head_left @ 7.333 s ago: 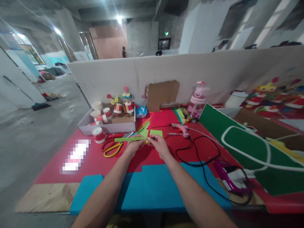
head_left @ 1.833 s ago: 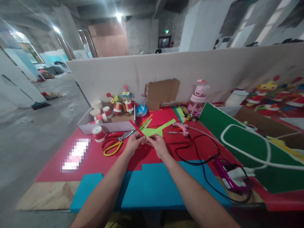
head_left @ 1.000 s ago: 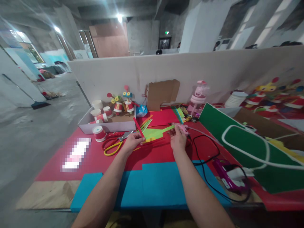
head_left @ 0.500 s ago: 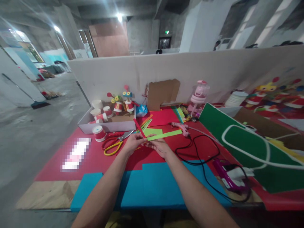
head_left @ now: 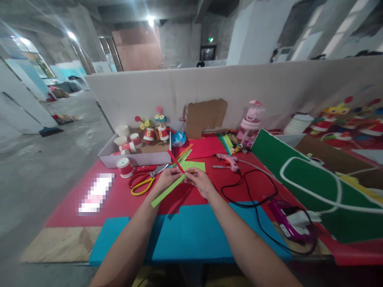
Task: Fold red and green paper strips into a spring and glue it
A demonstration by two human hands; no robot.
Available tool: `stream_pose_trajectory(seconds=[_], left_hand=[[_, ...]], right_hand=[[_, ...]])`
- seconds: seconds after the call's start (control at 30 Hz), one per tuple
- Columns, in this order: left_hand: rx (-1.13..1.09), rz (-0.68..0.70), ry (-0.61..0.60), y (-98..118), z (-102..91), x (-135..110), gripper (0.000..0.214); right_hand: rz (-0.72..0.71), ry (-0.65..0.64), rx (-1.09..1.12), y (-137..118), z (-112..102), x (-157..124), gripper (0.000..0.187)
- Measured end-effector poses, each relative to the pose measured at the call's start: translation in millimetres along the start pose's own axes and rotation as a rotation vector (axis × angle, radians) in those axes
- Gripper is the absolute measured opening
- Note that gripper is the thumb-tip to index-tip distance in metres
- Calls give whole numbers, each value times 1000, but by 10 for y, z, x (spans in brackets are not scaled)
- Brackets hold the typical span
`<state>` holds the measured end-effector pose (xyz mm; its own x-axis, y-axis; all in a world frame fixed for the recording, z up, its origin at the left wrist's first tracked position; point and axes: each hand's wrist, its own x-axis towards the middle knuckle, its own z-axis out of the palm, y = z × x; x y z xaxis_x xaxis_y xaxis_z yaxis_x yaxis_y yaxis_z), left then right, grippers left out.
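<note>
No words or numbers can be read. At twelve o'clock, a small lit green sign (head_left: 211, 39) is mounted above a dark doorway (head_left: 207, 52); its symbol is too small to be made out. Between nine and ten o'clock, yellow marks (head_left: 149, 134) are borne by two cup figures (head_left: 162, 134), undecipherable. At eight o'clock, a white rectangle (head_left: 97, 193) is masked by pixels.

The grey concrete hall is dim, lit by a round white ceiling lamp (head_left: 151, 20) with streaking glare. A soft shadow darkens the red-covered wooden table (head_left: 125, 207) near the long lime-green paper strip (head_left: 169, 190). Edges stretch; the multicoloured toy figures (head_left: 338, 111) blur; a white patch (head_left: 97, 193) is pixelated.
</note>
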<state>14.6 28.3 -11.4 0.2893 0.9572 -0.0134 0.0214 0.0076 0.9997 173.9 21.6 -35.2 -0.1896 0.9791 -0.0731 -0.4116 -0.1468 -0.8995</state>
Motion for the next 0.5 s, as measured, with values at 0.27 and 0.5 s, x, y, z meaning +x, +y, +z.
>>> stream_pose_trajectory(seconds=[0.27, 0.5], left_hand=[[-62, 4, 78, -43, 10, 17, 35], [-249, 21, 28, -35, 52, -18, 32]], right_hand=[[-40, 29, -88, -3, 25, 6, 39], [-101, 102, 30, -26, 37, 25, 37]])
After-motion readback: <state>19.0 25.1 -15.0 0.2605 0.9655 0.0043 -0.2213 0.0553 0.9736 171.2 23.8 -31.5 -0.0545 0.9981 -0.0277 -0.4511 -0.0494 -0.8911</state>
